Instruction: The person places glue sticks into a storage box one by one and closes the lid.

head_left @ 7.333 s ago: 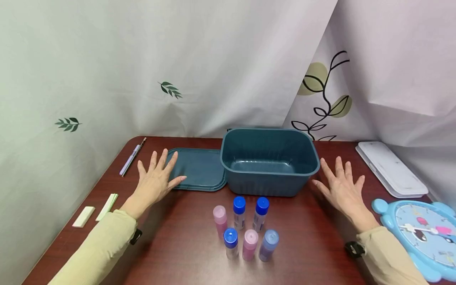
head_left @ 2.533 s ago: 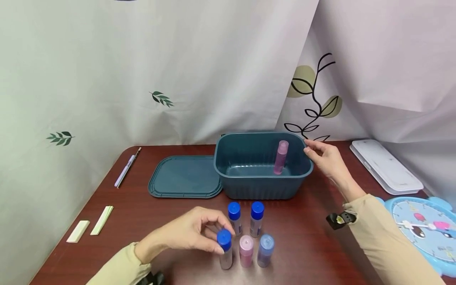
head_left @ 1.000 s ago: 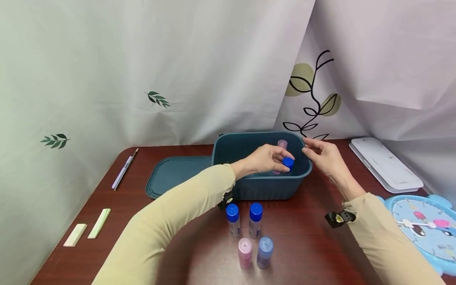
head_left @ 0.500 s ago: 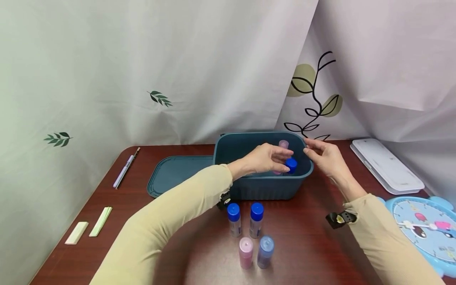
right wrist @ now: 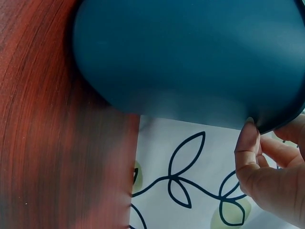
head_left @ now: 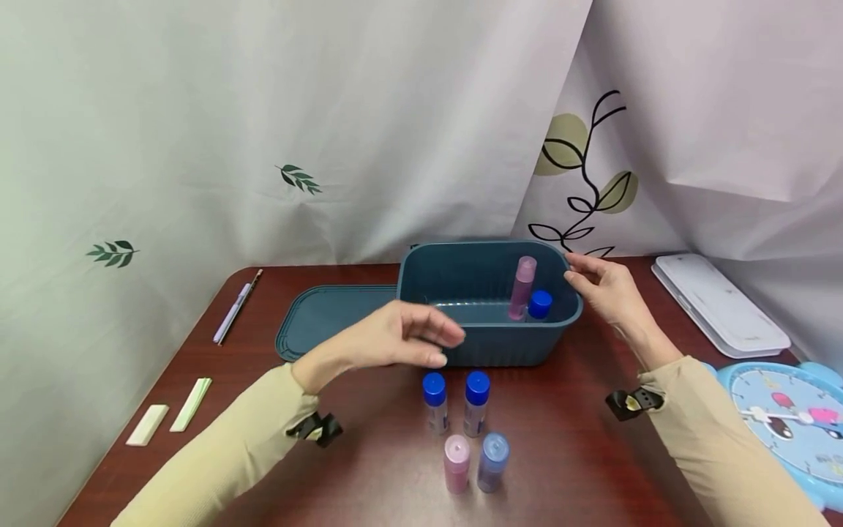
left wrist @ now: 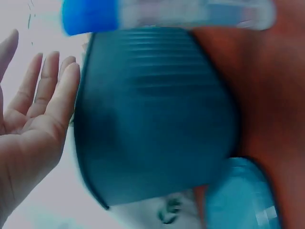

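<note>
My left hand hovers in front of the dark teal plastic box, fingers loosely bent and holding nothing. The thumb and fingers of my right hand pinch the box's rim at its right end. Inside, at the right, a pink glue stick stands beside a blue-capped glue stick, whose lower part is hidden by the front wall. On the table before the box stand two blue-capped glue sticks, a pink glue stick and a light blue glue stick. The left wrist view shows a blue-capped glue stick close up.
The teal lid lies flat left of the box. A pen and pencil, a pale green strip and an eraser-like white block lie at the left. A white case and a blue cartoon clock are at the right.
A pink glue stick and then a blue-capped one went from the table into the box. My left hand let go of the latter and drew back left; my right hand stays at the rim.
</note>
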`<state>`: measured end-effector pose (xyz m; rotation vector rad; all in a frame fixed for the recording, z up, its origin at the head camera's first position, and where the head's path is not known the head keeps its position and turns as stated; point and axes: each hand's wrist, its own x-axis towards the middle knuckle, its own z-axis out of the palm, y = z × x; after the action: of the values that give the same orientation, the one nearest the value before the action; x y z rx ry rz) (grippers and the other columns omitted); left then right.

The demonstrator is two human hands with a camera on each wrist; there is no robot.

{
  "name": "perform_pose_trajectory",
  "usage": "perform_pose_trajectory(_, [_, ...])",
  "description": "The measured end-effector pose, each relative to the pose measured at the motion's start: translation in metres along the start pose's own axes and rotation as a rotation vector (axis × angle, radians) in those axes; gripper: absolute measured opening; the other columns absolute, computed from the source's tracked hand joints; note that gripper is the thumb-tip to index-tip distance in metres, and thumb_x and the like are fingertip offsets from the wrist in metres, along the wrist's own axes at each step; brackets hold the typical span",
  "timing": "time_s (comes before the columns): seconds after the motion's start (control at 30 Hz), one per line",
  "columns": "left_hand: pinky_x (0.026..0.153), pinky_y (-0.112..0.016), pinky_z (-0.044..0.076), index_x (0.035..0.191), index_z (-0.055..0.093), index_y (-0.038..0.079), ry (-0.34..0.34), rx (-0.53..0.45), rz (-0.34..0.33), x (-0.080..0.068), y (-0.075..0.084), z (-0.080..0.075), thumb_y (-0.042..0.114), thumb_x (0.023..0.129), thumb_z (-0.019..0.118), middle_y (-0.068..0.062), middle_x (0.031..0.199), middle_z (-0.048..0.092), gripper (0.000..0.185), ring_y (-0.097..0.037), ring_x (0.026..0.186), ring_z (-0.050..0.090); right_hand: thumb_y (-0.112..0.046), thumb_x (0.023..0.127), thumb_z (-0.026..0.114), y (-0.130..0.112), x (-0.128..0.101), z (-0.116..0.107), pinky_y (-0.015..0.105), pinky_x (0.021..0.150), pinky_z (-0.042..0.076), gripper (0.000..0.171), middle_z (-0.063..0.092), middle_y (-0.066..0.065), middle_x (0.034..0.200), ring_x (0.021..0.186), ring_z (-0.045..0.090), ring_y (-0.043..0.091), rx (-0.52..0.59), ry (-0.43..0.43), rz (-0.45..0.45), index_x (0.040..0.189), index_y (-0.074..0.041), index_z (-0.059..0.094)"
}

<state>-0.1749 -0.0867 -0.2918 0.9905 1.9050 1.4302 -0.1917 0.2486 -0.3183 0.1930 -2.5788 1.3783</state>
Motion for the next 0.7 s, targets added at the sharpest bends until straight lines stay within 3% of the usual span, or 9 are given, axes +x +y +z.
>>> perform_pose_trajectory(0.13, [0.088, -0.033, 0.053, 0.120, 0.057, -0.004, -0.046, -0.056, -0.038, -0.018, -0.019, 0.009, 0.009, 0.082, 0.072, -0.026, 0.123, 0.056, 0.043, -0.028, 0.109, 0.061, -0.017, 0.096, 0.053, 0.000, 0.000, 0.000, 0.000, 0.071, 0.042, 0.044, 0.055, 0.030, 0.124, 0.087, 0.047, -0.015, 0.002, -0.001, 0.001, 0.133, 0.007, 0.047])
perform_pose_trajectory(0.27, [0.082, -0.034, 0.055, 0.120, 0.057, -0.004, -0.075, -0.098, -0.063, -0.027, -0.033, 0.018, 0.007, 0.081, 0.073, -0.029, 0.121, 0.054, 0.044, -0.018, 0.098, 0.067, -0.016, 0.097, 0.053, 0.000, 0.000, 0.000, 0.000, 0.071, 0.042, 0.044, 0.054, 0.031, 0.124, 0.089, 0.047, -0.014, -0.001, -0.005, 0.002, 0.133, 0.007, 0.046])
perform_pose_trajectory(0.43, [0.081, -0.034, 0.056, 0.116, 0.058, -0.007, -0.043, -0.083, -0.028, -0.028, -0.043, 0.024, 0.003, 0.080, 0.073, -0.031, 0.116, 0.056, 0.040, -0.012, 0.089, 0.067, -0.014, 0.096, 0.053, 0.001, 0.000, 0.001, 0.000, 0.070, 0.041, 0.044, 0.054, 0.031, 0.124, 0.087, 0.047, -0.015, -0.002, -0.003, 0.001, 0.133, 0.008, 0.046])
perform_pose_trajectory(0.57, [0.079, -0.033, 0.056, 0.113, 0.061, -0.006, 0.005, 0.005, 0.028, -0.026, -0.035, 0.017, 0.006, 0.082, 0.072, -0.026, 0.111, 0.062, 0.035, -0.011, 0.089, 0.064, -0.015, 0.096, 0.053, 0.002, 0.000, 0.001, 0.000, 0.070, 0.042, 0.043, 0.055, 0.031, 0.123, 0.089, 0.052, -0.009, 0.004, 0.004, -0.002, 0.132, 0.008, 0.047])
perform_pose_trajectory(0.7, [0.084, -0.036, 0.054, 0.114, 0.063, -0.001, 0.095, 0.088, 0.078, -0.022, -0.003, -0.003, 0.010, 0.083, 0.072, -0.021, 0.112, 0.065, 0.034, -0.019, 0.099, 0.062, -0.015, 0.096, 0.053, 0.002, 0.000, 0.000, 0.000, 0.070, 0.042, 0.043, 0.054, 0.031, 0.124, 0.087, 0.049, -0.013, 0.015, 0.004, 0.002, 0.133, 0.008, 0.047])
